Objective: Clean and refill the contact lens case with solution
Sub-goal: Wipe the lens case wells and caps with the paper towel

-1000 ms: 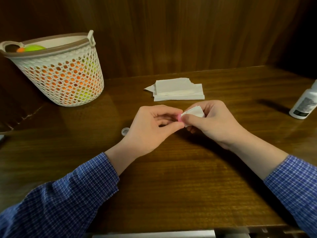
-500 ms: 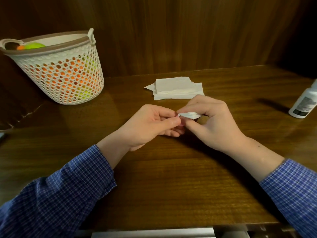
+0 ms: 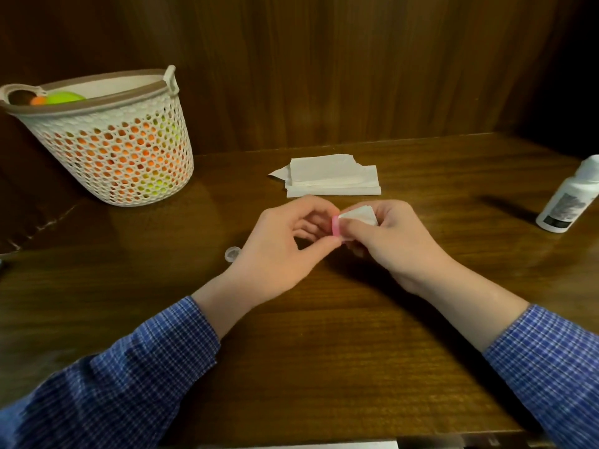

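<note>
Fingers pinched shut: our left hand (image 3: 278,244) grips the pink lens case (image 3: 336,225), our right hand (image 3: 392,241) presses folded tissue (image 3: 358,215) against it, mid-frame above the table (image 3: 324,351). We judge wiping underway; refill left, solution bottle (image 3: 570,199) untouched at right edge, loose cap (image 3: 232,254) left of hands. Case shows edge-on, visible edge roughly vertical; true long axis unclear

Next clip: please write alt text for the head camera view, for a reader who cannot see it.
Over a dark wooden table, the left hand pinches a small pink plastic piece while the right hand presses a folded white tissue against it. Behind lie a stack of white tissues, a white perforated basket and a white bottle.
</note>
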